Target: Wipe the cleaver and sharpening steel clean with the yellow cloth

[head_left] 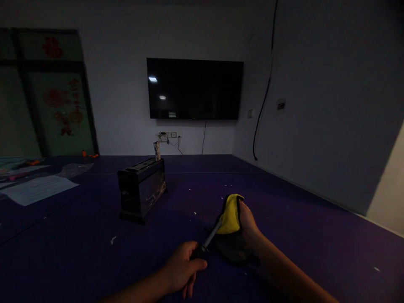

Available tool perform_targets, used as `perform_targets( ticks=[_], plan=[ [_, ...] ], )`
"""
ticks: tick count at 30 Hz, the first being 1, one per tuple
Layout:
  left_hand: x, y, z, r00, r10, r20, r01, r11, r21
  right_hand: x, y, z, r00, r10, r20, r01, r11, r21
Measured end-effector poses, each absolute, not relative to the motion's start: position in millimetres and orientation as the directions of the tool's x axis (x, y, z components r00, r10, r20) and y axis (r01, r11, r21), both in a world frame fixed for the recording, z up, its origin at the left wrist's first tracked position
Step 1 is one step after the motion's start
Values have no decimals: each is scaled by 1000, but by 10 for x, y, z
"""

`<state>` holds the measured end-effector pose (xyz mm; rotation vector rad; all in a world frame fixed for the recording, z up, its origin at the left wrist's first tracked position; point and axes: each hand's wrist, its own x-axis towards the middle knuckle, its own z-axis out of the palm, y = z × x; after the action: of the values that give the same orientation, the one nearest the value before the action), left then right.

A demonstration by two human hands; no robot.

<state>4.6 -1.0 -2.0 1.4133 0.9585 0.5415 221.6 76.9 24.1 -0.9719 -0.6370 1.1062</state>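
Observation:
My left hand [186, 267] is closed around the black handle [199, 252] of a tool with a narrow grey metal shaft [213, 233]. The tool slants up to the right, and its far end meets a yellow and dark grey cloth [231, 216]. I cannot tell whether the shaft is a screwdriver's or a blade. My right hand [248, 221] grips the cloth from the right side, with most of its fingers hidden behind the fabric. The cloth's dark lower part hangs over the purple floor surface.
A black box-shaped appliance [142, 189] stands left of my hands, with a patterned tube [157, 150] at its far end. Paper sheets [41, 188] lie at the left. White scraps [112, 240] dot the purple surface [78, 252]. A television [195, 89] hangs on the far wall; a black cable [264, 105] runs down the right wall.

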Motion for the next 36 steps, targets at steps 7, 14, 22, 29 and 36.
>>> perform_targets(
  ticks=[7, 14, 22, 29, 36],
  plan=[
    [53, -14, -5, 542, 808, -231, 217, 131, 967, 2171, 745, 251, 333, 942, -40, -451, 122, -884],
    [45, -20, 15, 550, 806, -216, 223, 108, 969, 2273, 795, 256, 361, 932, -20, -409, 139, -902],
    [27, -12, -23, 545, 806, -231, 235, 117, 965, 2360, 817, 286, 411, 911, 14, -374, 182, -909],
    [28, -7, -51, 544, 807, -230, 235, 116, 965, 2303, 812, 239, 422, 906, 39, -344, 199, -918],
    [30, -13, -1, 538, 805, -250, 251, 130, 959, 2280, 817, 216, 442, 887, 136, -266, 275, -924]
  ],
)
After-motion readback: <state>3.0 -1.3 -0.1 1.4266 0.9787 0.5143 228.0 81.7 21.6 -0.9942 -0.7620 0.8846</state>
